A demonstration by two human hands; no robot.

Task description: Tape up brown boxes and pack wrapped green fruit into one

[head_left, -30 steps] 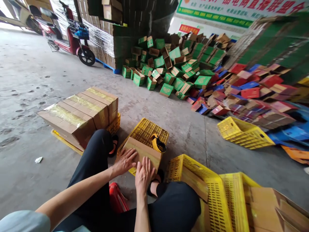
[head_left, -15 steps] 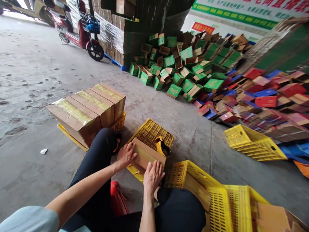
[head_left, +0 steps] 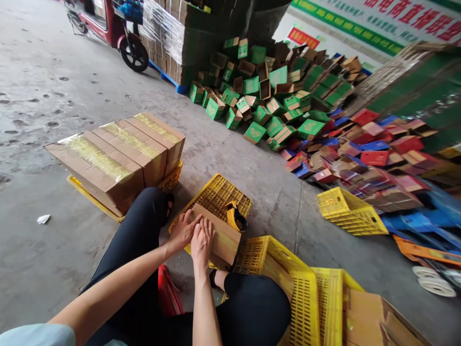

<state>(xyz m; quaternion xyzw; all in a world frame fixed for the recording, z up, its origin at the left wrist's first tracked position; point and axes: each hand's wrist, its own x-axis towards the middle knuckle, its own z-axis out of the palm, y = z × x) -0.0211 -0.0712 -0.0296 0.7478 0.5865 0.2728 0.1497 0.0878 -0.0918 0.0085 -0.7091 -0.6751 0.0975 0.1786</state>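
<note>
A brown cardboard box with a strip of yellowish tape along its top rests on an upturned yellow plastic crate before my knees. My left hand lies at the box's left end, fingers stretched over it. Close beside it, my right hand presses on the top with fingers laid flat, and the two hands' fingertips meet. A yellow and black tape dispenser sits on the crate just beyond the box.
Taped boxes stand on a yellow crate at left. More yellow crates with cardboard boxes flank my right knee. Green cartons and red-blue cartons lie heaped behind. A red scooter is parked back left.
My right hand has slid left along the box top from its right end to meet my left hand. The left hand stays at the left end. The whole view has shifted slightly.
</note>
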